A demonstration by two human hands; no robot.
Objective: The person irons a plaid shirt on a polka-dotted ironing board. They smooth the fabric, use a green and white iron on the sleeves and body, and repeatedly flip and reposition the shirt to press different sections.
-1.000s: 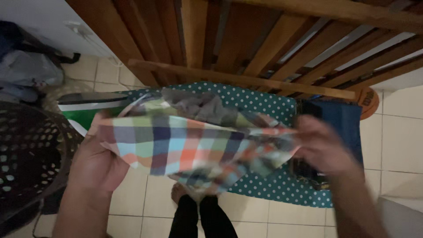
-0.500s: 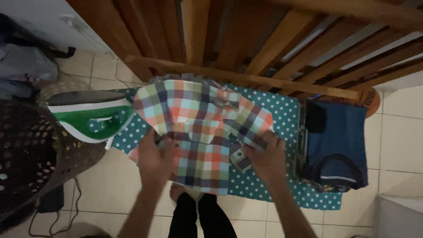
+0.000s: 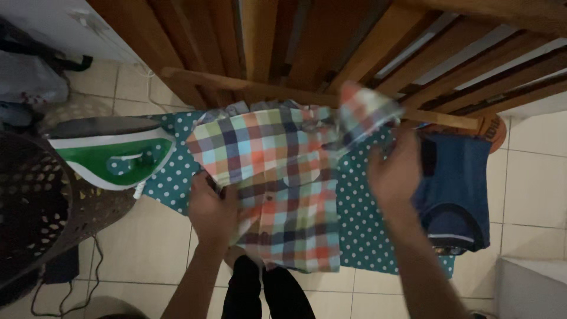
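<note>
Your left hand [image 3: 211,208] presses flat on the near left edge of the checked shirt [image 3: 277,183], fingers spread narrowly on the cloth rather than gripping it. Your right hand [image 3: 394,172] is raised above the board, fingers closed on a sleeve [image 3: 365,109] of the shirt, lifting it up and to the right. The shirt lies spread on the teal dotted ironing board [image 3: 360,224], its hem hanging over the near edge. A green and white iron [image 3: 109,155] rests at the board's left end, just beside the shirt. A folded blue garment [image 3: 458,183] lies at the right end. A dark perforated basket [image 3: 35,207] stands on the floor at left.
</note>
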